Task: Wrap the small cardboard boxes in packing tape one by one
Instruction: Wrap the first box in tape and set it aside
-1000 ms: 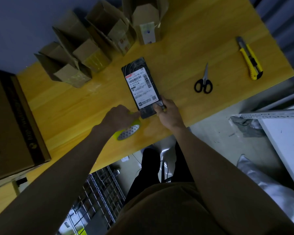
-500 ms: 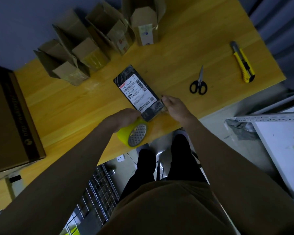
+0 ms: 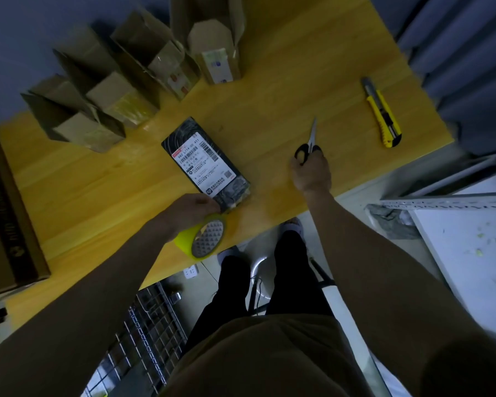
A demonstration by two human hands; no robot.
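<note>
Dim room, yellow wooden table

Yellow tape roll, black box (white barcode label), yellow-and-black knife, black-handled scissors, yellow wood table.

A packing room was indicated: opened cardboard boxes were lined up beyond the fingers, with a box cutter farther right.

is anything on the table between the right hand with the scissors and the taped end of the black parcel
Nothing visible. The right hand is on the scissors, and only bare table lies between it and the near end of the black parcel, where the left hand holds the yellow tape roll.
</note>
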